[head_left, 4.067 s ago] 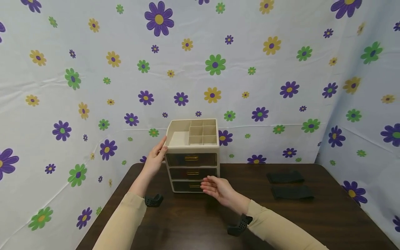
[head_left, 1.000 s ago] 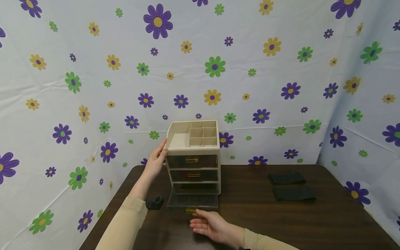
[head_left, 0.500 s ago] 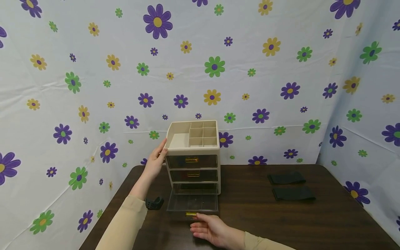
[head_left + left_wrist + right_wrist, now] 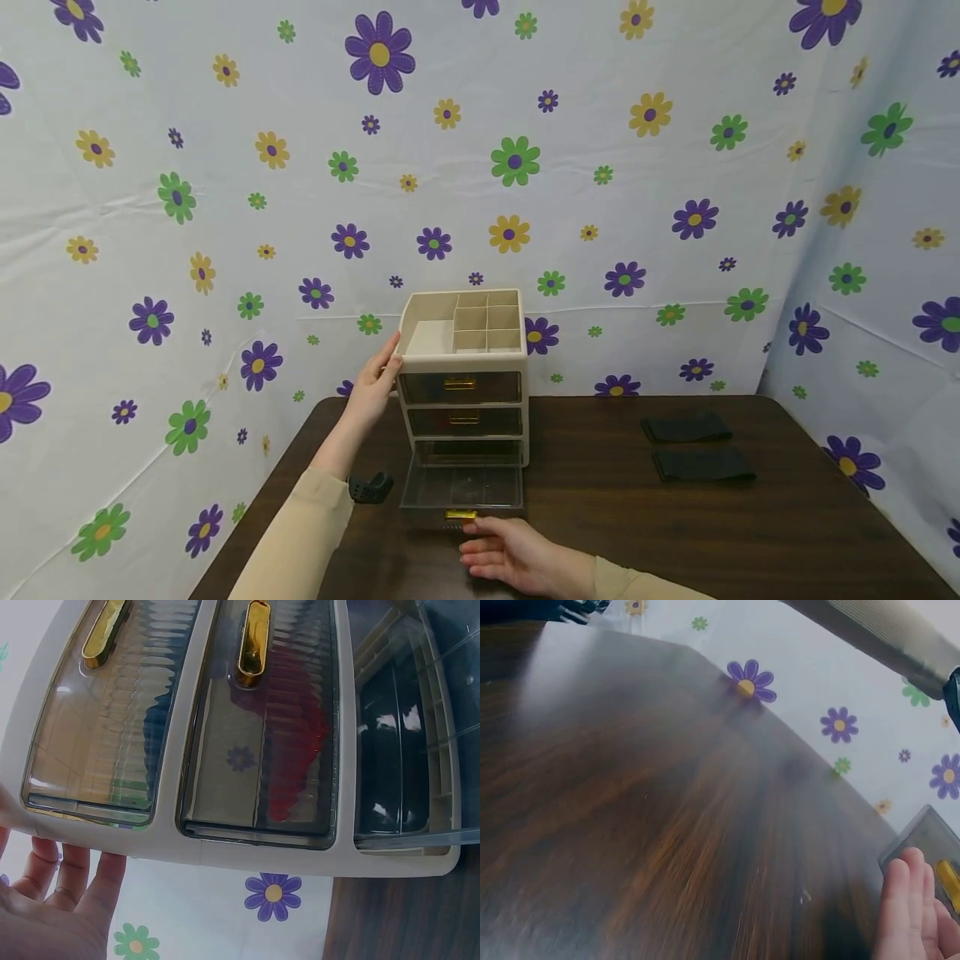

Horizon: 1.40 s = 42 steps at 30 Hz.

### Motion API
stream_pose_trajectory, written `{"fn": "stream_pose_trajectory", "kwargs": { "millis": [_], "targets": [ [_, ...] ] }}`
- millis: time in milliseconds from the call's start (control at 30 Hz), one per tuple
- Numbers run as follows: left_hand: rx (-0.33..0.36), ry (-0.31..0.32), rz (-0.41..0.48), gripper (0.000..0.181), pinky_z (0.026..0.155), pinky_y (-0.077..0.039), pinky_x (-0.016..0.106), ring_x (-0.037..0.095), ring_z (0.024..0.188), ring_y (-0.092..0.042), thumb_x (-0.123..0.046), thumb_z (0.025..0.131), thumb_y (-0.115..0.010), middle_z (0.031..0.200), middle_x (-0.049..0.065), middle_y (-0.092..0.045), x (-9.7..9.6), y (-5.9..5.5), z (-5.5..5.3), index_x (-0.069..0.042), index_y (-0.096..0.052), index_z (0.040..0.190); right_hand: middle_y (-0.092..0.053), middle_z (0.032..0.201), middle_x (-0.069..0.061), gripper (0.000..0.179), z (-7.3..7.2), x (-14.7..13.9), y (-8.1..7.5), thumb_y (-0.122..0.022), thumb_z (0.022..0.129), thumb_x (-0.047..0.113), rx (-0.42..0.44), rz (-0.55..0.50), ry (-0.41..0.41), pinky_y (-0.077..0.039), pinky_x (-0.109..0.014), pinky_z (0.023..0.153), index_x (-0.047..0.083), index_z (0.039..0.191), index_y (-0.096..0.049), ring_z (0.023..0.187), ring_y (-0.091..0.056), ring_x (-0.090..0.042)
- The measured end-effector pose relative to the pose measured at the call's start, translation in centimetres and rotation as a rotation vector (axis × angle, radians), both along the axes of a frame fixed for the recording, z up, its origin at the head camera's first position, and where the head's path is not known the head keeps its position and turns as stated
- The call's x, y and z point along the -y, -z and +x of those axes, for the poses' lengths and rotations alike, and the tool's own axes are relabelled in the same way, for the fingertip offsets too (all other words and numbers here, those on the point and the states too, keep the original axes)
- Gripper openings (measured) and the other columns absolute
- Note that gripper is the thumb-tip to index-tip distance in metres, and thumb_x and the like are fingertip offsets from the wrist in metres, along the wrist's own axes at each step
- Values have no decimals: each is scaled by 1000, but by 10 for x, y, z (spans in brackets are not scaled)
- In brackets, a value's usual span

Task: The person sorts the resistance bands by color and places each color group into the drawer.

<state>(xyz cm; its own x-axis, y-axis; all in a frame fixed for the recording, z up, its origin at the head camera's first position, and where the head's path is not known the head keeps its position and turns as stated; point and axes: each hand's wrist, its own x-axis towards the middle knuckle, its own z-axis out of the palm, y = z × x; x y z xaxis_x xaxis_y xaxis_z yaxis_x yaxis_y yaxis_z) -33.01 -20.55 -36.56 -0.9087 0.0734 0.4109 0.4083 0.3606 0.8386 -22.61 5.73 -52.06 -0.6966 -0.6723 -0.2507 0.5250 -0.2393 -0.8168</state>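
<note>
A cream desktop drawer organizer (image 4: 461,364) stands on the table, with small compartments on top and three smoky clear drawers with gold handles. My left hand (image 4: 367,387) holds its left front corner, thumb at the front edge and fingers along the side. The bottom drawer (image 4: 442,490) is pulled well out. At its gold handle (image 4: 460,515) is my right hand (image 4: 517,557), thumb tip at the handle's right end and the other fingers loosely extended below it. Through the middle drawer (image 4: 225,765) something red shows, and something blue through the top drawer (image 4: 82,761).
Two folded black cloth strips, the back one (image 4: 686,427) and the front one (image 4: 703,464), lie on the right of the dark wooden table (image 4: 600,500). A flower-printed white sheet (image 4: 450,183) hangs close behind the organizer and at the sides.
The bottom drawer, closed about four seconds ago, has come out toward me with the right hand. In the last half second the right hand shifted slightly rightward and nearer. The left hand stayed put.
</note>
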Motion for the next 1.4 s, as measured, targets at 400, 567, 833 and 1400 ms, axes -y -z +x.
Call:
{"fn": "stream_pose_trajectory", "kwargs": {
  "millis": [400, 567, 833, 1400],
  "targets": [
    [12, -1, 11, 51, 93, -46, 57, 39, 120, -46, -31, 105, -43, 155, 16, -27, 0, 5, -3, -24, -30, 154, -68, 110, -4, 37, -23, -82, -2, -42, 105, 21, -117, 58, -344, -52, -32, 90, -2, 129, -58, 102, -65, -18],
    [11, 11, 12, 51, 92, -47, 57, 41, 118, -46, -25, 105, -42, 154, 21, -27, -1, -5, 5, -17, -29, 153, -67, 116, -8, 40, -43, -134, -12, -39, 106, 20, -213, 112, -344, -51, -36, 92, -6, 132, -55, 105, -64, -21],
    [20, 13, -7, 50, 94, -44, 59, 44, 121, -45, -18, 106, -41, 155, 23, -24, -7, -20, 22, -9, -27, 153, -65, 117, -20, 39, -77, -225, -40, -43, 104, 15, -414, 325, -184, -54, -38, 87, -13, 127, -55, 102, -65, -25],
    [-8, -14, -20, 52, 92, -46, 56, 40, 118, -48, -30, 104, -43, 154, 19, -28, 2, 3, -2, -21, -30, 154, -67, 108, -24, 45, -99, -355, -49, -55, 100, 19, -506, 752, 244, -57, -35, 76, -21, 120, -55, 90, -68, -26]
  ]
}}
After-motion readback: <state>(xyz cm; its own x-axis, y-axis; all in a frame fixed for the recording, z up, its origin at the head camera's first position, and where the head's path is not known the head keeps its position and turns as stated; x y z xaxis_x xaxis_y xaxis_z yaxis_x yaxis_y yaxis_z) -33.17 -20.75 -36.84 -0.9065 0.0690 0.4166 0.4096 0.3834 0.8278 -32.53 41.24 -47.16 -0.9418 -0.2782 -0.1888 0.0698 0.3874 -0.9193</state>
